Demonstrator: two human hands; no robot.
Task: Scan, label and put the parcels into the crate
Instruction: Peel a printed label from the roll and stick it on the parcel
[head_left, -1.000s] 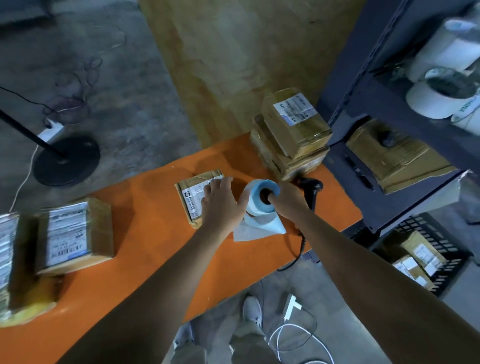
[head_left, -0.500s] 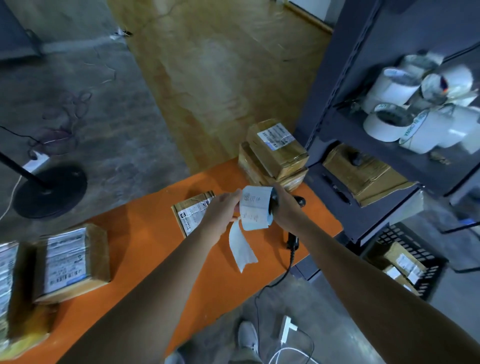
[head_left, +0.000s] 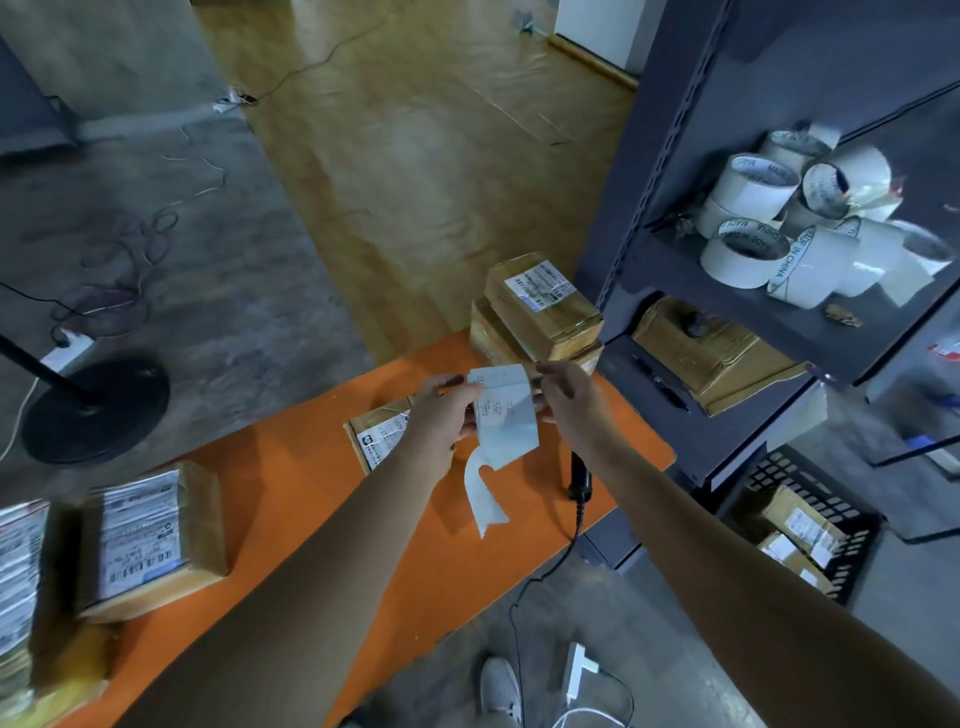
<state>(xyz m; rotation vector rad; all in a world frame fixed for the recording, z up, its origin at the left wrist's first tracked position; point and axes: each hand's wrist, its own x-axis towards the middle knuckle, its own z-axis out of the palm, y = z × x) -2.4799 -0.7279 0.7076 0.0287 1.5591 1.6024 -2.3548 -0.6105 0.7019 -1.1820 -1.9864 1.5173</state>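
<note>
Label roll (head_left: 506, 415): pinched at either end by left hand (head_left: 441, 415) and right hand (head_left: 569, 402) fingers, above orange bench (head_left: 291, 467). Beneath: flat parcel (head_left: 379, 436), scanner (head_left: 579, 478). Behind: stacked parcels (head_left: 540, 312). Right, on floor: crate (head_left: 810, 525).

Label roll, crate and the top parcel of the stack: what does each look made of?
Label roll: matte pale paper, judging by its limp, curling loose tail. Crate: black, probably moulded plastic, given its even lattice walls. Top parcel: brown cardboard, seemingly taped over, since its faces show a soft sheen.
</note>
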